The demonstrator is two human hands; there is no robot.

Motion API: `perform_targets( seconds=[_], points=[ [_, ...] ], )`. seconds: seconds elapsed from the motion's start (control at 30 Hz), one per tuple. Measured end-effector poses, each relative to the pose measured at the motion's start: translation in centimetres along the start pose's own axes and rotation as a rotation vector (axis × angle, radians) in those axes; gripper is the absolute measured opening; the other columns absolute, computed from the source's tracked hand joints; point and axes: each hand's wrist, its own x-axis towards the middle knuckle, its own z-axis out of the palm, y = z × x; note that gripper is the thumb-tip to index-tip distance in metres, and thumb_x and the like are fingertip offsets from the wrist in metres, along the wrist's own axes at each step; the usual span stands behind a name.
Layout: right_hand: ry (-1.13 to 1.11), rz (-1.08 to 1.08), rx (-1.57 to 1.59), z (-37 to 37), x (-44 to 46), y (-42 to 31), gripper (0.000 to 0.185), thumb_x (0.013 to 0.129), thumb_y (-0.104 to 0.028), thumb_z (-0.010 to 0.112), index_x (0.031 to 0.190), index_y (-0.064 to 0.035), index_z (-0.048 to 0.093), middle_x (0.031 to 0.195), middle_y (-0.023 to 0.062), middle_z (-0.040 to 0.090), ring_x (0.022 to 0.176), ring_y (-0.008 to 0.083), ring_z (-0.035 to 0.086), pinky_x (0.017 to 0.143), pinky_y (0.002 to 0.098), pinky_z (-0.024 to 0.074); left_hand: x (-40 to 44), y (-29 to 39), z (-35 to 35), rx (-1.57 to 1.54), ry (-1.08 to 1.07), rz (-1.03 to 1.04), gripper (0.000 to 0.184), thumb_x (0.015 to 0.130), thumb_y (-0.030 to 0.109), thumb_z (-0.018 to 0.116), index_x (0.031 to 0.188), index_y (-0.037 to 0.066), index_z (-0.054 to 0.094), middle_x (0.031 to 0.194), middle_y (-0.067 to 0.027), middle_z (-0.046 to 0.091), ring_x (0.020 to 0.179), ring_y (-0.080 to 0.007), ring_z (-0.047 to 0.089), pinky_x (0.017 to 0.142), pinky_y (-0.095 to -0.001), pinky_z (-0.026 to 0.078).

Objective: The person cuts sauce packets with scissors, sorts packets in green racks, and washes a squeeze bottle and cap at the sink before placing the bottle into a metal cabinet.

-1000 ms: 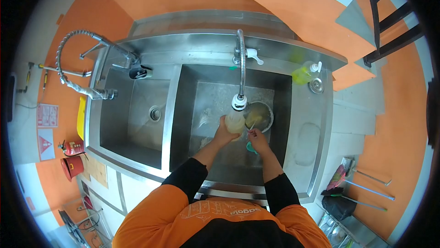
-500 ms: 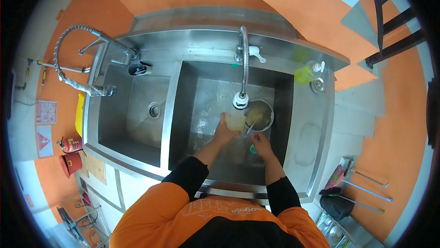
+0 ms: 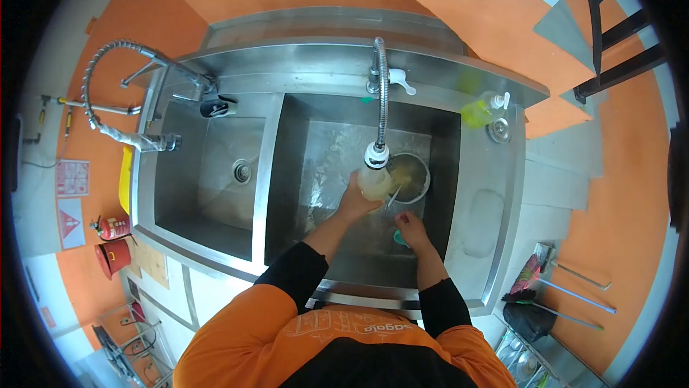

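My left hand point(image 3: 356, 203) is wrapped round a translucent, pale container point(image 3: 375, 186), held under the white spray head point(image 3: 376, 155) of the middle tap. Just right of it, in the large sink basin, stands a round metal pot point(image 3: 421, 191) of cloudy water, with the pale handle of a utensil point(image 3: 392, 197) at its near edge. Below the pot, my right hand point(image 3: 411, 227) has its fingers curled together; whether anything is inside them is hidden. A small green object point(image 3: 400, 238) sits beside that hand, its kind unclear.
A smaller basin point(image 3: 242, 144) with a coiled spray tap point(image 3: 108, 126) lies to the left. On the right-hand counter stand a pump bottle of yellow-green liquid point(image 3: 482, 110) and a round metal strainer point(image 3: 499, 130). A white tap lever point(image 3: 403, 82) is at the back.
My left hand has shifted slightly right with the container, which now sits directly beneath the spray head. My right hand has moved slightly down, a little farther from the pot.
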Motion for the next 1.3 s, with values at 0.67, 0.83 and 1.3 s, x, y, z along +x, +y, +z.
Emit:
perform_targets(
  seconds=[0.67, 0.83, 1.3],
  points=[
    [-0.042, 0.018, 0.145, 1.4, -1.0, 1.0, 0.024, 0.093, -0.023, 0.062, 0.105, -0.0027, 0.064, 0.092, 0.008, 0.066, 0.085, 0.0188, 0.061, 0.078, 0.0331, 0.048, 0.1, 5.8, -2.6, 0.002, 0.089, 0.074, 0.092, 0.063, 0.016, 0.088, 0.138, 0.007, 0.035, 0.131, -0.0183, 0.051, 0.126, -0.0326, 0.051, 0.106, -0.041, 0.042],
    [-0.054, 0.013, 0.141, 1.8, -0.8, 2.1, 0.024, 0.093, -0.024, 0.062, 0.104, -0.0016, 0.063, 0.091, 0.008, 0.064, 0.084, 0.0182, 0.059, 0.077, 0.033, 0.0473, -0.4, 6.9, -3.1, -0.031, 0.053, 0.046, 0.095, 0.062, 0.018, 0.089, 0.14, 0.006, 0.036, 0.132, -0.0174, 0.05, 0.127, -0.0323, 0.05, 0.108, -0.0405, 0.041],
    [-0.065, 0.056, 0.115, 1.8, -1.1, 2.6, 0.026, 0.094, -0.024, 0.061, 0.105, -0.0009, 0.063, 0.093, 0.0092, 0.066, 0.087, 0.019, 0.061, 0.079, 0.0329, 0.0481, 0.0, 4.9, -3.2, -0.234, -0.188, 0.031, 0.095, 0.063, 0.02, 0.092, 0.14, 0.007, 0.038, 0.134, -0.0145, 0.053, 0.128, -0.0261, 0.052, 0.107, -0.0398, 0.042]
  ],
)
